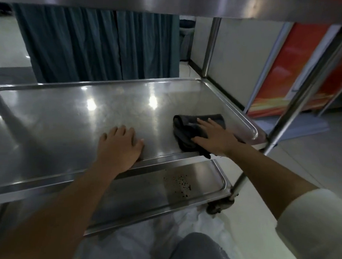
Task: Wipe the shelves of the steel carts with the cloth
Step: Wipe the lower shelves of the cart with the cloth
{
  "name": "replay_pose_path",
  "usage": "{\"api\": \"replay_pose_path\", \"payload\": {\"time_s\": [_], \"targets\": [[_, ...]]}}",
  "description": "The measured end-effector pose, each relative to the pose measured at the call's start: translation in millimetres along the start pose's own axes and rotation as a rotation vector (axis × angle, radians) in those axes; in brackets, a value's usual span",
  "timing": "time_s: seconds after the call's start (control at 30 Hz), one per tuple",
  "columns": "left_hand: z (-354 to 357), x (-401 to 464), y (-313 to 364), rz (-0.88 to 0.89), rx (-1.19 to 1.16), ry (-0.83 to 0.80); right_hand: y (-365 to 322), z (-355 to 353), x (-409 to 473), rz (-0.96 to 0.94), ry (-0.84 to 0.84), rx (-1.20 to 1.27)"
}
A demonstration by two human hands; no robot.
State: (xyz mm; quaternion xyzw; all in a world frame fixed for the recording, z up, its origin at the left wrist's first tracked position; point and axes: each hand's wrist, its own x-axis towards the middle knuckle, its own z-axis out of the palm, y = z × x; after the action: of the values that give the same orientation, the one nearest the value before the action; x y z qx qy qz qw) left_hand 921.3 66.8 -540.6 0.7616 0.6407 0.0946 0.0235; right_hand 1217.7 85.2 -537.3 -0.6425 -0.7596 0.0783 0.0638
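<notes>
Both hands lie palm down on the middle shelf (64, 120) of the steel cart (210, 45), with the forearms reaching in from the near edge. The left hand (119, 146) rests flat and bare on the steel, fingers straight and slightly spread, thumb pointing toward the right hand; its heel sits at the shelf's raised front lip and it holds nothing. The right hand (214, 135) presses flat on the dark cloth (186, 132), fingers extended and fanned over the fabric, not curled round it. The cloth is bunched beneath and ahead of that hand, near the shelf's right front corner, and one end hangs over the front lip just beside the wrist. How much of the cloth lies under the palm cannot be seen. A pale sleeve (314, 226) covers the right upper forearm; the left arm is bare as far as the frame's edge. Below the hands, the lower shelf (150, 193) shows only as a strip, with dark specks (180, 184) scattered below the right hand; what they are is hard to tell. The top shelf (157, 1) is cut off by the upper edge. Beyond the hands hangs a dark curtain (99, 45), and past the right hand stands a red and orange panel (295, 70), blurred. A caster (220, 204) below the right forearm is dim and partly hidden.
</notes>
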Motion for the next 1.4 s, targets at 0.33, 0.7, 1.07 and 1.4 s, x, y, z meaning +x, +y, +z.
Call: {"api": "replay_pose_path", "payload": {"time_s": [0.33,0.7,1.07,1.4], "targets": [[5,3,0,-0.012,-0.017,0.014,78,-10,17,0.402,0.048,-0.093],[5,0,2,-0.018,-0.021,0.006,-44,-12,-26,0.186,0.012,0.081],[-100,-75,28,-0.036,-0.131,-0.49,-124,-110,-145,0.301,-0.118,0.558],[-367,-84,130,-0.205,-1.058,-0.856,-183,-362,-236,0.408,0.046,0.721]]}}
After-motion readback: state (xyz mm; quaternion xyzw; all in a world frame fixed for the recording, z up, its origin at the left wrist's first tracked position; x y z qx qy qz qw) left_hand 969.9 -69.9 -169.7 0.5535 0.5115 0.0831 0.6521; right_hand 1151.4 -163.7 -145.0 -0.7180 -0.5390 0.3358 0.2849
